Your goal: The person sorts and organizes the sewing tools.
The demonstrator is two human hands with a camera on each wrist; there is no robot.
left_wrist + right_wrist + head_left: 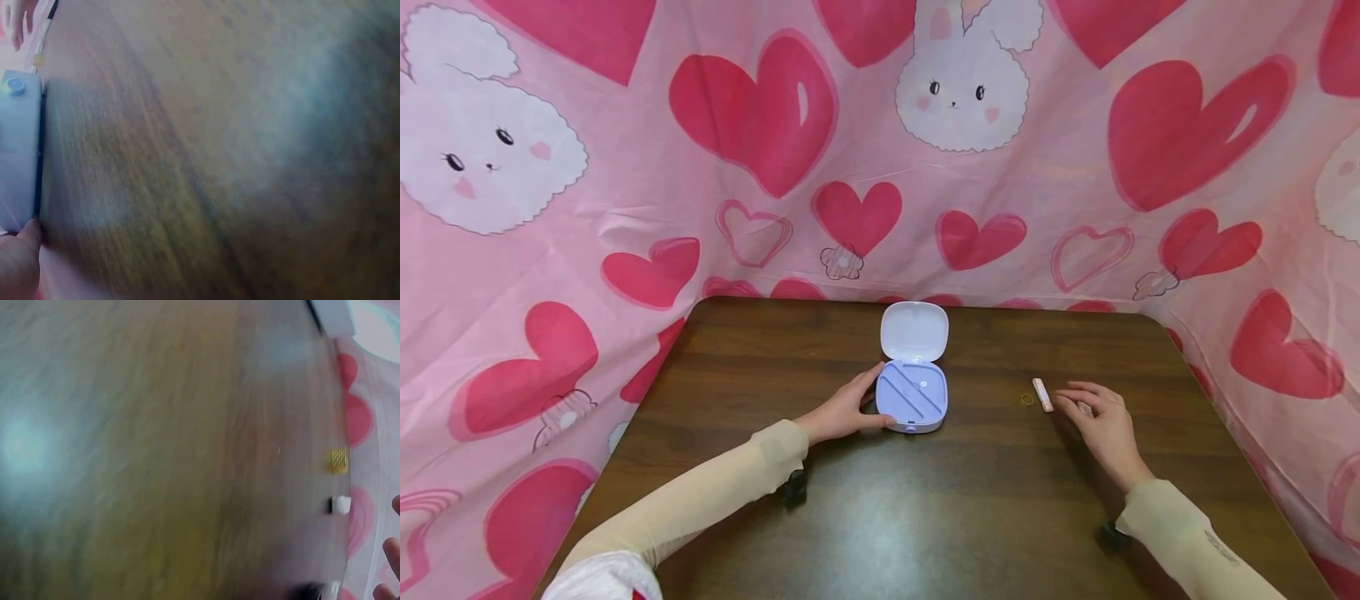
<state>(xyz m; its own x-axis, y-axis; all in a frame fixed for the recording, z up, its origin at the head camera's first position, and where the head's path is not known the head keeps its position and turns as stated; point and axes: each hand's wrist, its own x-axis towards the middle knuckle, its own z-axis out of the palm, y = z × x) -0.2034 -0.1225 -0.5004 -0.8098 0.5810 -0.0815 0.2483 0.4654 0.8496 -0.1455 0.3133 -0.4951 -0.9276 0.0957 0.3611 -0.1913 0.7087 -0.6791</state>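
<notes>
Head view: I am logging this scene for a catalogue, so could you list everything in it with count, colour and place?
case: one, pale lilac, lid open and upright, centre of the table.
small stick: one, pale pink, right of the case.
ring: one, gold, just left of the stick.
table: one, dark brown wood.
cloth backdrop: one, pink with red hearts and white rabbits, behind and beside the table.
left hand: one, touching the case's left side.
right hand: one, fingers relaxed, beside the stick, holding nothing.
</notes>
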